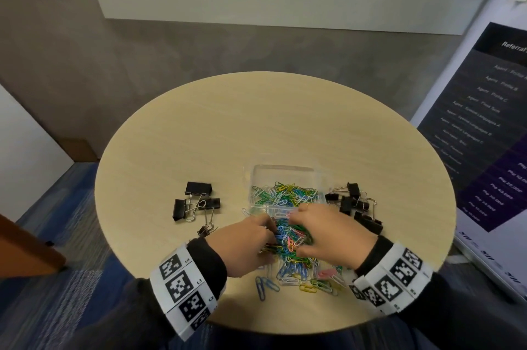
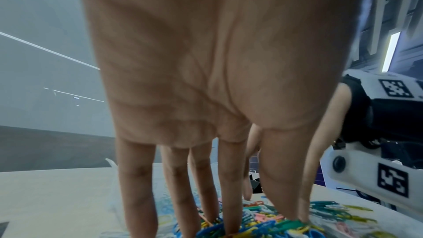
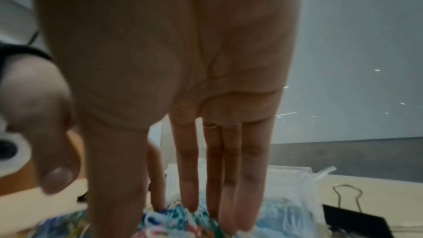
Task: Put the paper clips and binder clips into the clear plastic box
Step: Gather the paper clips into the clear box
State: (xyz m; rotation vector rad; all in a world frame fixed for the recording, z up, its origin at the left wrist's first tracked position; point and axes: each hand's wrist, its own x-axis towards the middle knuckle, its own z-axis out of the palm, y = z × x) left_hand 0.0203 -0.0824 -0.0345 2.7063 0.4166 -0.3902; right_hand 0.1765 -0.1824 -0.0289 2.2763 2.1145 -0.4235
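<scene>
A heap of coloured paper clips point(image 1: 291, 244) on the round table point(image 1: 228, 135) is flanked by both hands: the left hand point(image 1: 245, 244) and right hand point(image 1: 333, 235) are pressed into it with straight fingers, nothing grasped. Just beyond the fingertips the clear plastic box point(image 1: 285, 187) is seen, partly filled. Binder clips point(image 1: 196, 204) are scattered outside each hand
</scene>
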